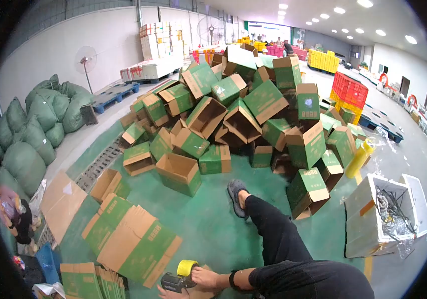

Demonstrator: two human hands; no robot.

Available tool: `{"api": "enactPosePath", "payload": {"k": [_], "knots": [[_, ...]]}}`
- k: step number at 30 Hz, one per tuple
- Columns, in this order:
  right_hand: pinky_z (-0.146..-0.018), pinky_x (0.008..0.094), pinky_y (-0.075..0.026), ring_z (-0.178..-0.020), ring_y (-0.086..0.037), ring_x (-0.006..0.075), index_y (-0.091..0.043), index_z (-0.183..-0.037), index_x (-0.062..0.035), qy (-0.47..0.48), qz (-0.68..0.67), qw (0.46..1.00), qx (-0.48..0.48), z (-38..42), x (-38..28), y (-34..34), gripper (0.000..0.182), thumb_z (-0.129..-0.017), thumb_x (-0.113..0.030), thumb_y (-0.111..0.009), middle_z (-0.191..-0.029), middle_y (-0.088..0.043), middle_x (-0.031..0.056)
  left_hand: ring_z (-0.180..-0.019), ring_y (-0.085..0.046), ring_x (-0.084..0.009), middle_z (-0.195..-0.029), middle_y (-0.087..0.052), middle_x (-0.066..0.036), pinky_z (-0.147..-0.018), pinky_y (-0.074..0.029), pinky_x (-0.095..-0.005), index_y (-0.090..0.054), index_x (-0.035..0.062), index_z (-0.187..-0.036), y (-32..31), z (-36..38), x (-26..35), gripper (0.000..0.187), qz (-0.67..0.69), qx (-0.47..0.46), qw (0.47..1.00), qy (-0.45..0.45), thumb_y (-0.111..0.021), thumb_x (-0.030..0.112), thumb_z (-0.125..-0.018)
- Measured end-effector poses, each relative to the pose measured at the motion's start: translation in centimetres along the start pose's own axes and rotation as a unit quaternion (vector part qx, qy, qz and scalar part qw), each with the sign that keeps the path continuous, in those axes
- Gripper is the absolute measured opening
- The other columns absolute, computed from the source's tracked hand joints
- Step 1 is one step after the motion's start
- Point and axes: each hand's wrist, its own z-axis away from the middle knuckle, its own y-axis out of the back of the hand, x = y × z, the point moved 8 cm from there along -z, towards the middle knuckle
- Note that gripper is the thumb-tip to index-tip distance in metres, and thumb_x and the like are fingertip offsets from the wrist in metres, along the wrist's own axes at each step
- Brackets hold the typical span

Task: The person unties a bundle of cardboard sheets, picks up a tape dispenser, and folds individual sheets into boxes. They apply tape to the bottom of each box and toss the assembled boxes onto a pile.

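My right hand [204,277], with a black band at the wrist, is closed on a black tape dispenser [176,283] carrying a yellow tape roll [187,267]. Just below the dispenser, at the bottom edge, my left hand [171,294] shows only in part, its fingers apart on or near brown cardboard. Flattened green and brown cartons [133,241] lie left of the hands. A stack of folded cartons [81,280] stands at the lower left. My leg in black trousers [278,229] reaches forward, ending in a grey shoe [237,197].
Ahead rises a large pile of open green and brown boxes [226,117]. A white foam box [368,224] with wires stands right, near a yellow cylinder [360,159]. Green sacks [24,162] and a person [16,214] are at left; red crates [349,90] stand back right.
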Motion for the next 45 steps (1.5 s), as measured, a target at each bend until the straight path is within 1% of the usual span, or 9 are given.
{"api": "enactPosePath", "payload": {"k": [3,5,10,12,15,31,37,39,45], "knots": [[-0.086,0.0357,-0.034,-0.089,-0.047,0.0245,-0.048,-0.075,-0.0034,0.027,-0.003,0.997,0.074,0.1,0.0,0.4,0.013,-0.070,-0.016,-0.047,-0.085,-0.049,0.0112,-0.118,-0.032,-0.0364,-0.126,-0.036,-0.021,-0.101,-0.019,-0.0501,-0.036,0.0056,-0.124,0.8,0.5,1.8,0.059,-0.021,-0.034,0.999,-0.034,-0.056,0.029,-0.074],[-0.087,0.0358,-0.033,-0.090,-0.047,0.0246,-0.049,-0.075,-0.0032,0.016,-0.018,0.998,0.057,0.0,0.0,0.3,0.014,-0.070,-0.016,-0.048,-0.086,-0.050,0.0115,-0.115,-0.037,-0.0353,-0.122,-0.041,-0.020,-0.101,-0.021,-0.0479,-0.034,0.0019,-0.124,0.3,0.4,-1.3,0.064,0.167,0.050,0.981,0.084,-0.060,0.028,-0.071],[-0.088,0.0357,-0.033,-0.092,-0.047,0.0248,-0.050,-0.076,-0.0026,-0.011,-0.017,1.000,-0.005,-0.3,0.1,0.5,0.015,-0.070,-0.016,-0.047,-0.089,-0.050,0.0118,-0.114,-0.038,-0.0350,-0.120,-0.044,-0.018,-0.097,-0.024,-0.0487,-0.037,0.0016,-0.121,-0.4,0.2,-1.4,0.061,0.121,0.066,0.990,0.040,-0.060,0.029,-0.072],[-0.089,0.0358,-0.032,-0.092,-0.047,0.0248,-0.050,-0.076,-0.0022,-0.034,-0.026,0.997,-0.063,-0.4,0.3,-0.1,0.016,-0.070,-0.016,-0.048,-0.089,-0.051,0.0120,-0.116,-0.035,-0.0324,-0.121,-0.044,-0.016,-0.096,-0.026,-0.0477,-0.041,0.0020,-0.118,-0.5,0.0,0.3,0.052,-0.077,0.012,0.996,-0.033,-0.053,0.031,-0.077],[-0.085,0.0359,-0.033,-0.091,-0.047,0.0265,-0.047,-0.078,-0.0006,-0.018,-0.056,0.998,0.010,-0.3,0.4,-0.2,0.016,-0.068,-0.013,-0.049,-0.089,-0.050,0.0130,-0.119,-0.032,-0.0298,-0.124,-0.041,-0.014,-0.096,-0.027,-0.0469,-0.043,0.0031,-0.118,-0.8,-0.2,0.8,0.049,-0.166,-0.057,0.984,-0.041,-0.047,0.033,-0.080],[-0.087,0.0363,-0.033,-0.090,-0.048,0.0258,-0.050,-0.074,-0.0022,-0.018,-0.060,0.995,0.079,-0.2,0.5,0.9,0.014,-0.066,-0.014,-0.051,-0.086,-0.052,0.0117,-0.118,-0.033,-0.0339,-0.128,-0.036,-0.015,-0.097,-0.027,-0.0475,-0.041,0.0050,-0.122,-1.2,-0.6,0.5,0.053,-0.091,-0.046,0.995,-0.008,-0.050,0.035,-0.078],[-0.091,0.0370,-0.031,-0.097,-0.047,0.0263,-0.049,-0.077,-0.0010,-0.031,-0.102,0.994,0.036,-0.1,0.3,1.9,0.019,-0.066,-0.017,-0.052,-0.094,-0.052,0.0138,-0.118,-0.032,-0.0358,-0.126,-0.038,-0.020,-0.096,-0.026,-0.0492,-0.039,0.0032,-0.123,-2.2,-1.1,-0.1,0.055,-0.038,-0.017,0.999,-0.031,-0.049,0.033,-0.078],[-0.091,0.0374,-0.031,-0.097,-0.047,0.0263,-0.049,-0.079,-0.0007,-0.040,-0.105,0.993,0.041,0.0,0.8,0.6,0.018,-0.068,-0.015,-0.050,-0.094,-0.052,0.0131,-0.107,-0.047,-0.0295,-0.113,-0.051,-0.017,-0.090,-0.035,-0.0394,-0.046,0.0062,-0.115,-2.0,-1.1,-1.1,0.053,-0.025,0.128,0.989,-0.070,-0.059,0.036,-0.073],[-0.090,0.0361,-0.032,-0.095,-0.047,0.0251,-0.050,-0.078,-0.0013,-0.037,-0.090,0.991,0.086,0.0,0.9,1.2,0.013,-0.071,-0.012,-0.047,-0.092,-0.052,0.0121,-0.119,-0.030,-0.0396,-0.128,-0.035,-0.023,-0.095,-0.026,-0.0503,-0.039,0.0020,-0.123,-1.0,1.7,1.6,0.050,-0.117,0.061,0.989,-0.072,-0.045,0.033,-0.084]]}}
